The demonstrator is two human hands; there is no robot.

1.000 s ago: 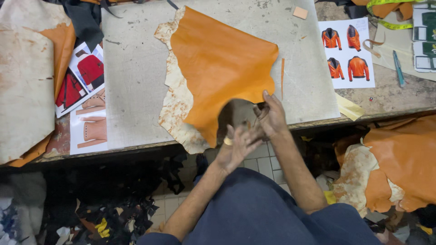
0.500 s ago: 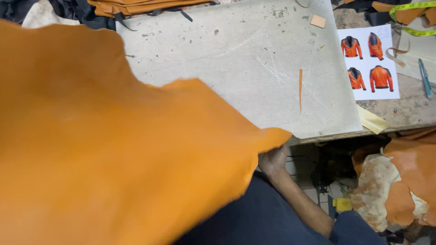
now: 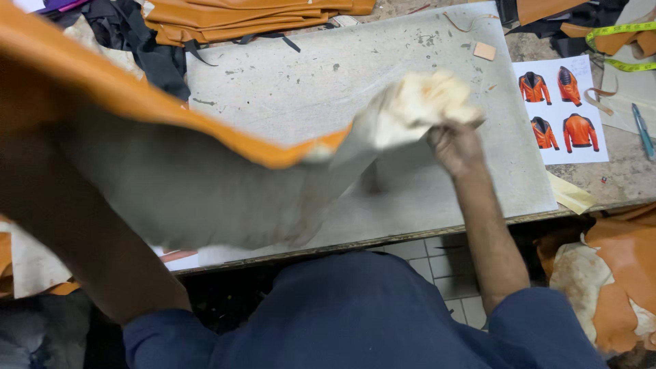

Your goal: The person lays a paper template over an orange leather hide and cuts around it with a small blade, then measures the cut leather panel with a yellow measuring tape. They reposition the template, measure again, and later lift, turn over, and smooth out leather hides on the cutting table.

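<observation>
Leather (image 3: pixel 205 184), spread across the whole view half a second ago, is now lifted and turned pale side down over the grey board (image 3: pixel 287 89), its edge bunched tight in the right hand (image 3: pixel 456 145), while the left hand is hidden.

Orange hide (image 3: pixel 102 82) with pale grey underside, grey cutting board (image 3: pixel 287 82).

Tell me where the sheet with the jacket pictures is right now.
In the head view, the sheet of jacket pictures lies flat at the table's right side, just beyond the grey cutting board, between it and the blue pen.
</observation>
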